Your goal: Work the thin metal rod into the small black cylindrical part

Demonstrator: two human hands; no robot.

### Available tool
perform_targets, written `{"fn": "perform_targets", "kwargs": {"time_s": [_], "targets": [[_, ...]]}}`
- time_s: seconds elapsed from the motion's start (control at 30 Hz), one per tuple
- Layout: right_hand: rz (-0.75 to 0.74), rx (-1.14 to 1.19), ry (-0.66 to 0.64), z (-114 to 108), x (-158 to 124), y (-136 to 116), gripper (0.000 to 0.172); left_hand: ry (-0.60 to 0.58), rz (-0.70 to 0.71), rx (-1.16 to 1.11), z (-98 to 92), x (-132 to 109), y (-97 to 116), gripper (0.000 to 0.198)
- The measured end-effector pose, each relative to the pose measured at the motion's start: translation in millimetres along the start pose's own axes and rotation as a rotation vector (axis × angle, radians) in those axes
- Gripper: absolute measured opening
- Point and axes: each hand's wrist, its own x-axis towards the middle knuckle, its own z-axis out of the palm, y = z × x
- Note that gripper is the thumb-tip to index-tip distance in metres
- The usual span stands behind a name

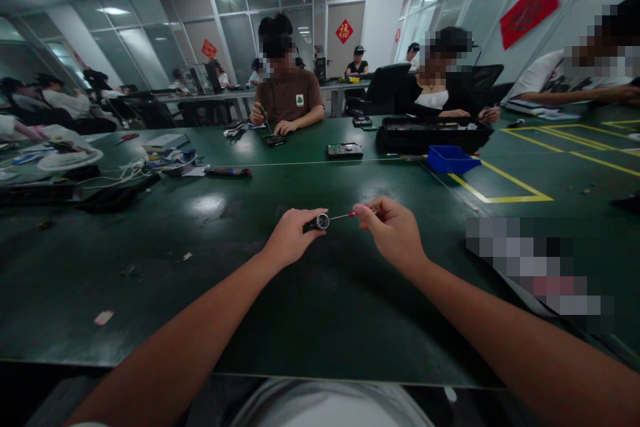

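Note:
My left hand (293, 238) is closed around a small black cylindrical part (323, 221), whose round, silver-rimmed end faces me. Between the fingers of my right hand (395, 230) is the handle of a screwdriver (353, 215), red where the shaft begins. Its thin metal shaft points left, and the tip meets the rim or the opening of the cylinder; I cannot tell which. Both hands are over the green table (320, 320), and most of the black part is hidden by my left fingers.
Farther back lie a hard drive (345, 150), a blue bin (453, 159), a black tray (433, 137) and a pen-shaped tool (227, 172). Cables and a white basket (70, 159) are at left. A blurred flat item (535, 273) lies right. Co-workers sit across the table.

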Motion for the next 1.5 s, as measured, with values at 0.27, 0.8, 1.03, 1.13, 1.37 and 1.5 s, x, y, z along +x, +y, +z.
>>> {"fn": "perform_targets", "kwargs": {"time_s": [0.27, 0.8, 1.03, 1.13, 1.37, 1.5], "targets": [[-0.172, -0.095, -0.075, 1.7, -5.5, 2.6, 0.016, 0.058, -0.026, -0.008, 0.8, 0.8, -6.1, 0.043], [-0.129, -0.174, -0.19, 0.8, -4.7, 2.2, 0.019, 0.045, 0.001, -0.009, 2.4, 1.4, -9.0, 0.04], [-0.082, -0.031, -0.04, 5.6, -4.7, 2.6, 0.013, -0.001, 0.011, 0.026, 0.5, 1.4, -2.3, 0.039], [-0.019, 0.096, -0.008, 8.4, 0.3, 6.9, 0.019, -0.005, 0.012, 0.034, -0.7, 0.9, -1.6, 0.038], [0.384, 0.586, -0.079, 8.6, 10.6, 20.2, 0.029, 0.029, 0.101, -0.043, -0.5, 2.1, -5.3, 0.036], [0.302, 0.541, 0.033, 11.1, 9.5, 22.5, 0.027, 0.021, 0.078, -0.038, 0.6, 2.1, -5.8, 0.035]]}}
